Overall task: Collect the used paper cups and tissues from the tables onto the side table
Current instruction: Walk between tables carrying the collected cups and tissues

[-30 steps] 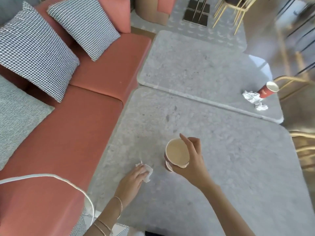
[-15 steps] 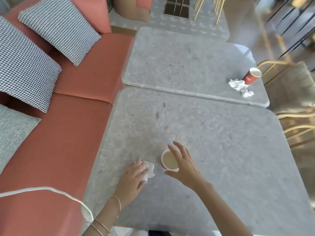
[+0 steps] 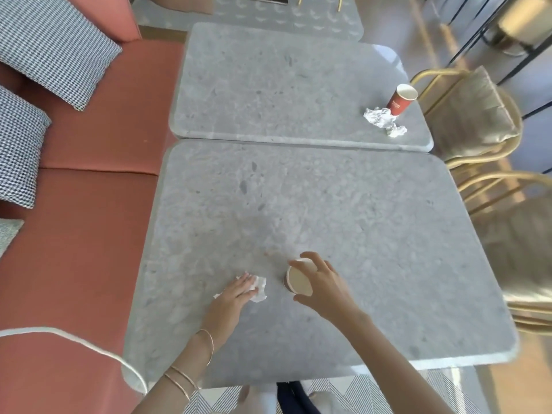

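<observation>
**Cup back down, both hands low on the near tabletop**

A second ago the right hand had the paper cup (image 3: pixel 298 281) lifted and tipped toward the camera. Now that cup stands upright on the near tabletop (image 3: pixel 343 204), its pale inside facing up. The right hand (image 3: pixel 324 289) hovers over it with fingers fanned wide, just as half a second back. The forefinger arches over the far rim and the thumb sits at the near rim, while the other fingers splay off to the right. Whether finger and thumb actually touch the cup, I cannot tell.

The left hand (image 3: pixel 236 294) has not left its spot. It lies flat with straight fingers on the white tissue (image 3: pixel 259 289), which pokes out past the fingertips, just beside the cup.

The view has swung right since then, so the far tabletop (image 3: pixel 268 85) now sits square in the middle. Near its right edge stands a red cup (image 3: pixel 401 100), with crumpled tissues (image 3: pixel 379 117) touching its base and trailing toward the near corner. All of that is well apart from the hands, with the seam between the two tabletops lying between.

On the left runs a red bench (image 3: pixel 89 138) with checked cushions (image 3: pixel 56 46). On the right, gold-framed chairs (image 3: pixel 472 115) press against both tabletops. A white cable (image 3: pixel 74 343) loops over the bench near the left wrist, which wears thin bracelets (image 3: pixel 209 345).
</observation>
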